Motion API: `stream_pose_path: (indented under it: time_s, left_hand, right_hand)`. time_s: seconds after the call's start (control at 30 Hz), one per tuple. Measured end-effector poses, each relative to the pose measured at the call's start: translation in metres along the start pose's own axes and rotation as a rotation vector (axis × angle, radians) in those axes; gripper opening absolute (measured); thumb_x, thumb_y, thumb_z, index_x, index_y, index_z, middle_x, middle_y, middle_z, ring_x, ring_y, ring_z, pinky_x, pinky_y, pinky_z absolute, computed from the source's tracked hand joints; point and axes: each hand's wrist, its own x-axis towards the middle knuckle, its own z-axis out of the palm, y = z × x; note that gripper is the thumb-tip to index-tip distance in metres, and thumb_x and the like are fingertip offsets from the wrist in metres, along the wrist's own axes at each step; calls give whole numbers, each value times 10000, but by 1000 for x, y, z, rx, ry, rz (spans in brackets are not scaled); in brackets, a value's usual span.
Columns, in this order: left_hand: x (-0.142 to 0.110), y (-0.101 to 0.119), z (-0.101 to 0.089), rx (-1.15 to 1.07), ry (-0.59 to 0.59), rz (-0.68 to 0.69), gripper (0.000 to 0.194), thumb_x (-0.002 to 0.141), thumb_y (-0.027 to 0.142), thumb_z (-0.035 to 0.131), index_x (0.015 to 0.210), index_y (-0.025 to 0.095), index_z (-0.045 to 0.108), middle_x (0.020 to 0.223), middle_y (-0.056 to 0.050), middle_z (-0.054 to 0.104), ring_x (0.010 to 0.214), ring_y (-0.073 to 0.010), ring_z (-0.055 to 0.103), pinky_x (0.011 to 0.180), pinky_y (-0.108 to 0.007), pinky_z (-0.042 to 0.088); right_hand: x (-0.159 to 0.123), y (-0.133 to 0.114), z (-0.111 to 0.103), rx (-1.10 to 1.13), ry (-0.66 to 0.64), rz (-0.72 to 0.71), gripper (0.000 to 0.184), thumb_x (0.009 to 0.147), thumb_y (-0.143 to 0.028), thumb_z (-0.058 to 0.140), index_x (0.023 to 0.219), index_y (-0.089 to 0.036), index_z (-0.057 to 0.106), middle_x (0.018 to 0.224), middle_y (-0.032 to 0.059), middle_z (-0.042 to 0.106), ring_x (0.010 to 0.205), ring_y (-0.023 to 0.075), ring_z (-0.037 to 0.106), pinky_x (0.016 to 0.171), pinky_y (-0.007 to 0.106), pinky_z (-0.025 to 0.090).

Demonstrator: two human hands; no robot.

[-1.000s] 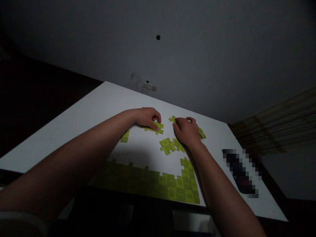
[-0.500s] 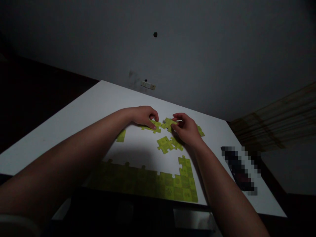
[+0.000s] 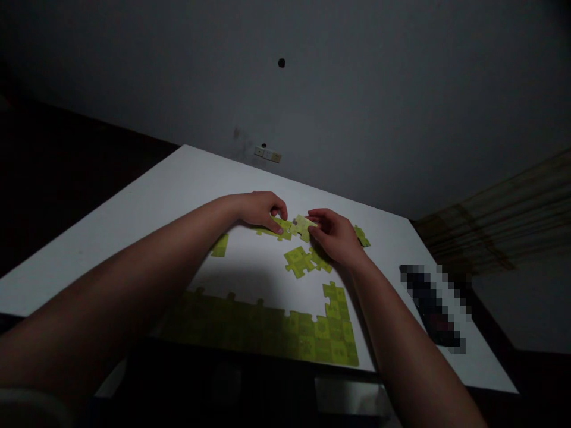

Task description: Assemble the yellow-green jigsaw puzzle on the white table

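Joined puzzle section is lying along the table's near edge. Toward the far edge, my right hand is pinching a loose piece, fingers partly curled; my left, loosely curled, is pressing joined pieces beside it.

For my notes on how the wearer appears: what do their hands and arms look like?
The left hand and right hand are ungloved, with no watch or ring visible. Both forearms are uncovered; a pale band, probably a sleeve edge, crosses the left arm.
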Motion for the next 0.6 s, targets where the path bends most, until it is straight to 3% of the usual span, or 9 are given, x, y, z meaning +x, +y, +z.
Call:
stream_pose_path:
  time_s: [0.2,0.37,0.6]
  left_hand:
    - [1,-2,0,-10,2,14,564,778,524,889,1255,224,856,1096,-73,778,932,-238,685,822,-325,466]
    - [2,-4,1,-12,6,15,558,774,540,898,1237,230,856,1076,-63,775,905,-226,677,812,-323,460]
    - [1,-4,1,-4,7,9,559,788,532,891,1254,225,852,1092,-60,776,920,-223,674,825,-316,456]
  right_hand:
    - [-2,-2,0,-18,21,-17,383,864,-375,813,1229,-260,791,1207,110,856,959,273,799,971,511,674]
    - [-2,-6,-1,-30,126,-28,447,845,-360,780,1282,-271,750,1235,92,795,925,244,766,827,431,666]
    - [-3,-6,-1,102,89,-37,446,894,-393,797,1320,-288,718,1273,112,828,1213,295,783,1029,491,676]
